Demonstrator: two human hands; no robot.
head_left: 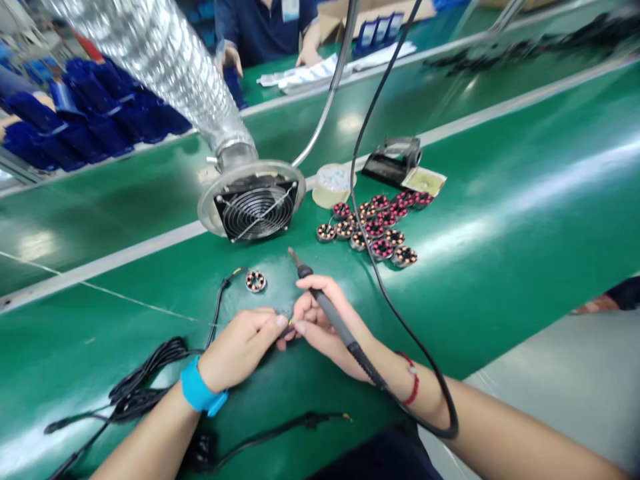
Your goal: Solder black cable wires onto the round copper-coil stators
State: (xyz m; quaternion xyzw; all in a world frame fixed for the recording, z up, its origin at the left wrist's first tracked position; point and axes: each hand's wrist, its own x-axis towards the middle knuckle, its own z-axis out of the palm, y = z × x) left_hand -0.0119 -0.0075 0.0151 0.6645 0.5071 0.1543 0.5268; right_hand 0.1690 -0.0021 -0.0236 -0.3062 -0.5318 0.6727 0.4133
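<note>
My right hand (345,327) grips a soldering iron (333,312), its tip pointing up and away over the green bench. The thumb and fingertips of that hand also meet my left hand (245,347) at a small cable end (287,328) with a bit of yellow showing. My left thumb and fingers pinch this cable end; much of it is hidden. Just beyond my left hand lies a round wound coil (255,282), near the yellow-tipped end of a black cable (218,303). Coiled black cables (153,370) rest left of my left wrist. Another stripped cable (280,429) lies nearer my body.
An extractor fan (257,212) hangs from a silver duct (170,67). Behind my right hand sit several wound coils (383,249), a round tub (333,190), an iron stand (390,167) and a sponge tray (425,181). The iron's cord loops over my right forearm. A person (265,33) works opposite.
</note>
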